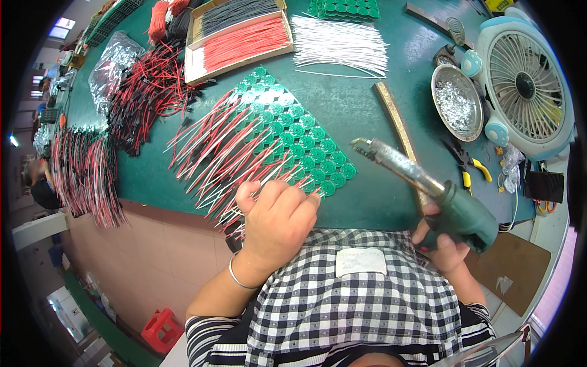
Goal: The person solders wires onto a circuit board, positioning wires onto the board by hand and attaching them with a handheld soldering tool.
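A panel of round green circuit boards (315, 147) lies on the table, with red and white wires (214, 144) standing out from many of the boards toward the left. My left hand (278, 214) is closed at the panel's near corner, its curled fingers on the wires there; wire ends show by the fingertips, the rest of the grip is hidden. In my right hand (449, 251) is a soldering gun (468, 214) with a green body and a metal barrel. Its tip points up and left, raised to the right of the panel and apart from it.
A cardboard box (238, 64) holds red and black wires, beside a bundle of white wires (339, 49). Wire piles (147, 95) cover the left. A metal bar (397, 122), a dish of solder scraps (457, 103), a fan (526, 85) and yellow-handled cutters (468, 165) are on the right.
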